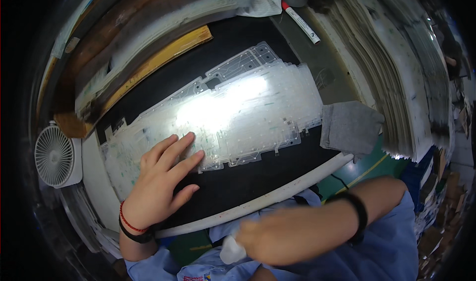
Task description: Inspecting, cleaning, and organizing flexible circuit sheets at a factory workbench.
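A stack of thin clear plastic circuit sheets [277, 110] with printed traces, dots and cut-out edges lies slanted on a black work surface [248, 177]. Bright light glares off its middle. My left hand [163, 169] rests on the stack's near left part, palm down, fingers stretched out and apart. Close to my body, beyond the table's near edge, my right hand [267, 236] is smeared by motion. Its fingers close on a crumpled white cloth-like wad [232, 250], whose exact kind I cannot make out.
A small white fan [54, 154] stands at the left. A folded grey cloth [351, 127] lies at the table's right edge. A marker with a red cap [301, 23] lies at the back. Tall stacks of sheets [382, 68] rise on the right. A yellowish wooden strip [158, 60] borders the back left.
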Tool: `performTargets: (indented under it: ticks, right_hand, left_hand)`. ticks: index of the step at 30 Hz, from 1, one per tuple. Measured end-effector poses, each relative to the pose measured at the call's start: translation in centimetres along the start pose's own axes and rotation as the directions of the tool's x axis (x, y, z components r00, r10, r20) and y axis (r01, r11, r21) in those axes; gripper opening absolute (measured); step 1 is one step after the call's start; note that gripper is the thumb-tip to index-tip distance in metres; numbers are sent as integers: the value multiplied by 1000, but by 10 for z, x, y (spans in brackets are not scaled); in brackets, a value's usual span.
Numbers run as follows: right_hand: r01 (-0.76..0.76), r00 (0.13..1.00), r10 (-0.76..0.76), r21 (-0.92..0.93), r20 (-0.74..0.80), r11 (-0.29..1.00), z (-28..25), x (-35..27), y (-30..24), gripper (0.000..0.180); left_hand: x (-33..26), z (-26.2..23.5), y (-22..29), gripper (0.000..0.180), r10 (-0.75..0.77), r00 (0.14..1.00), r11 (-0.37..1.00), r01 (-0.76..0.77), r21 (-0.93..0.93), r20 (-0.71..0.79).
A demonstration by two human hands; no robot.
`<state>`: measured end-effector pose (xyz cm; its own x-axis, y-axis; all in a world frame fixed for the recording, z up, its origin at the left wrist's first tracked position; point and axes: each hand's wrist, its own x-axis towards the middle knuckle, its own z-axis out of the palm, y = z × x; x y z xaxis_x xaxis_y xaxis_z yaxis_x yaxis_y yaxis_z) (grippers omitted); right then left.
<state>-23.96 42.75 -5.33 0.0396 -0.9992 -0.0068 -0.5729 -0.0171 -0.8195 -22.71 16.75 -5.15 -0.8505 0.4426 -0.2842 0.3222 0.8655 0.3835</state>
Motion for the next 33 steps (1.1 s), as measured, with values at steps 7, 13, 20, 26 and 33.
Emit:
performTargets:
  ticks: [7, 13, 20, 26, 33]
  right_hand:
    - [-513, 840, 314, -458, -442, 726, -28, 18, 48, 21]
    - [-22, 1000, 22, 61, -9, 998, -18, 2, 6, 21]
    - [-382, 908, 189, -555, -373, 739, -41, 27, 54, 30]
    - [-297, 853, 161, -209, -496, 932, -28, 6, 26, 44]
    - [-461, 685, 143, -274, -714, 844, -48, -10, 34, 48]
  left_hand:
    - [-2, 1, 2, 60, -2, 1000, 999, 3, 38, -23]
    - [-2, -1, 0, 59, -15, 1000, 1000, 15, -12, 2]
    - [-1, -1, 0, 56, 5, 1000, 1000, -5, 16, -25]
    - [-6, -2, 0, 51, 73, 997, 992, -75, -103, -25]
    - [-7, 3, -6, 46, 91, 992, 983, -103, -150, -82]
